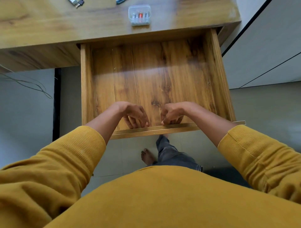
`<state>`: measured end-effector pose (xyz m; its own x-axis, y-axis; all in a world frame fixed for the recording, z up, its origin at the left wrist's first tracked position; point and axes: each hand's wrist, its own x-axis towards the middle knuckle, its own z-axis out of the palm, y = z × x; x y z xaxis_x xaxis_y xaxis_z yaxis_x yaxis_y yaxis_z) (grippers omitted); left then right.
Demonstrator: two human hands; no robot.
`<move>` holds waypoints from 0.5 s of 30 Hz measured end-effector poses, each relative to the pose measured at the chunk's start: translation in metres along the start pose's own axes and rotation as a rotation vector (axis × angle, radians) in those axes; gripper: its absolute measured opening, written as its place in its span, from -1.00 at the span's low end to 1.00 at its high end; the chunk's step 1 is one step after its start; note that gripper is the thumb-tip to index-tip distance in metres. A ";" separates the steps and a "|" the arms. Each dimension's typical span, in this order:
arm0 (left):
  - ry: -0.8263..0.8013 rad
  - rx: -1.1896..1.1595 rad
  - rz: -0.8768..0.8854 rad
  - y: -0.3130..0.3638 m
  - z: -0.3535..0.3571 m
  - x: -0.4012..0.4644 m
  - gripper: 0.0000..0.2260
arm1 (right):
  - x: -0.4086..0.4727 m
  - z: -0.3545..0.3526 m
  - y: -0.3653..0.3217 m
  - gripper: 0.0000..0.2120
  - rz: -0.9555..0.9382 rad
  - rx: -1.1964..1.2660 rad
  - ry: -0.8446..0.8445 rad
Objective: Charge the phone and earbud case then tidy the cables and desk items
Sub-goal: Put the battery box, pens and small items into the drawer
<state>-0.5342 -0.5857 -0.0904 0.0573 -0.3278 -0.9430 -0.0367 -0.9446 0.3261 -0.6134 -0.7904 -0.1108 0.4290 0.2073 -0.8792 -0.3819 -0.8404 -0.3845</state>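
The wooden desk drawer (151,78) is pulled far out toward me, and only its bare wooden bottom shows inside. My left hand (135,115) and my right hand (172,114) sit side by side at the drawer's front panel (211,126). Their fingers curl down over the panel's inner side and hook its top edge. No phone or earbud case is in view.
A clear plastic box of batteries (139,15) stands on the desk top (48,24) just behind the drawer. Small dark items (76,3) and a teal object (120,1) lie at the far edge. Thin cables (24,81) hang at the left. My foot (147,157) is below the drawer.
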 end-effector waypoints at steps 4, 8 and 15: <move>0.337 -0.150 0.114 0.004 -0.009 -0.011 -0.85 | -0.007 -0.015 -0.006 -0.91 -0.071 0.127 0.225; 0.697 -0.327 0.266 0.015 -0.042 -0.027 -0.82 | -0.017 -0.056 -0.028 -0.92 -0.159 0.209 0.546; 1.111 -0.590 0.459 0.047 -0.113 -0.051 -0.83 | -0.046 -0.137 -0.059 -0.88 -0.294 0.428 0.931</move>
<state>-0.4257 -0.6154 -0.0193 0.9414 -0.1884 -0.2798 0.1463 -0.5193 0.8420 -0.4979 -0.8186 -0.0091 0.9387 -0.2435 -0.2439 -0.3398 -0.5366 -0.7724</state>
